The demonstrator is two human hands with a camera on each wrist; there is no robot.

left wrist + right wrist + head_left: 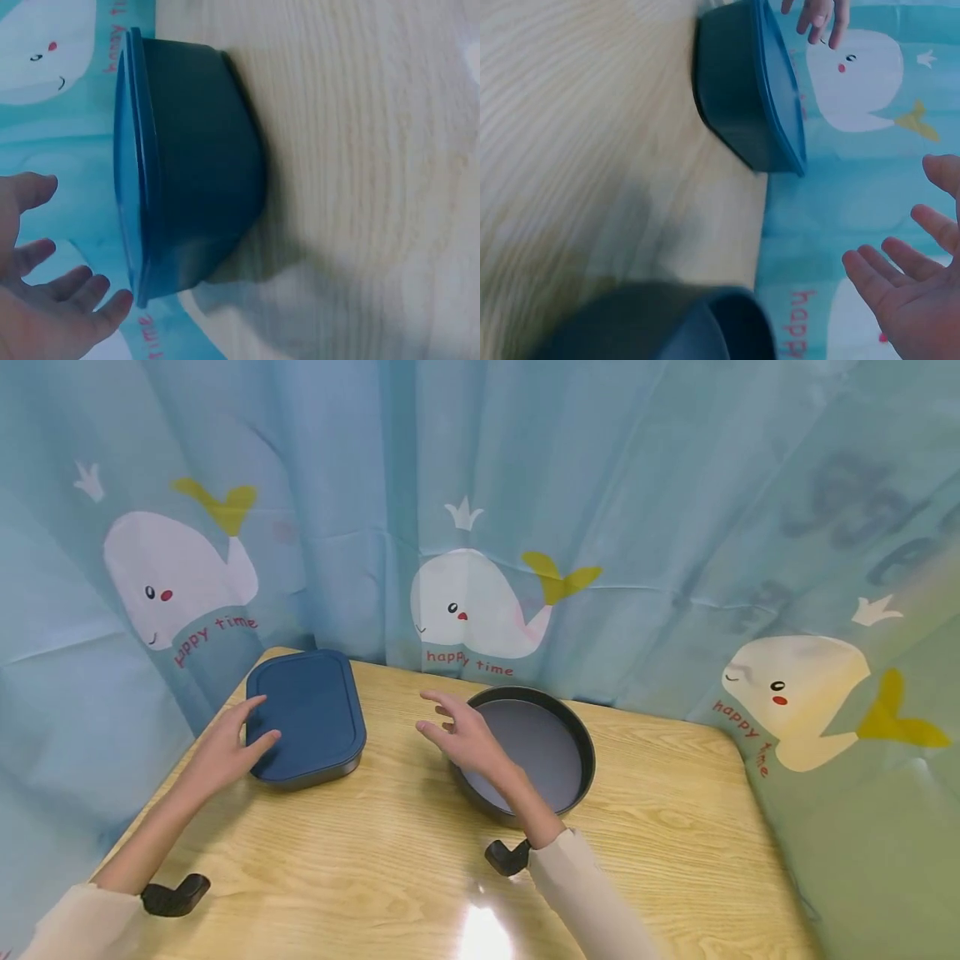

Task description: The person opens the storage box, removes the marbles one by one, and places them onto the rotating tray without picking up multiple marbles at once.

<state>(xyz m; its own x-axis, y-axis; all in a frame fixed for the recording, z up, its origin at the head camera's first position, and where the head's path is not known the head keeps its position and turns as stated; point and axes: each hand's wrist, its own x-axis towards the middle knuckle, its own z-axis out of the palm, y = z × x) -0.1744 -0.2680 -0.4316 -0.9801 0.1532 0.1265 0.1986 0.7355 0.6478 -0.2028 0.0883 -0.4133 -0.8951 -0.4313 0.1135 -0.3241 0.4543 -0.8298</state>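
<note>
A dark blue rectangular container with a lid (307, 714) stands on the table's back left. The left hand (225, 747) is over its left edge, fingers spread and holding nothing; in the left wrist view that hand (60, 300) is just off the lid side, one fingertip close to the lid's corner, and I cannot tell whether it touches. To the right sits a round dark pan (536, 743) with a grey inside. The right hand (468, 735) hovers over its left rim, fingers apart, nothing in the grasp. In the right wrist view the container (739, 86) shows its deep side.
A wooden table (405, 852) bears both vessels. Behind and along the sides hangs a blue curtain (337, 485) printed with whales, close to the table's edges. Black wrist mounts (176, 895) sit on both forearms.
</note>
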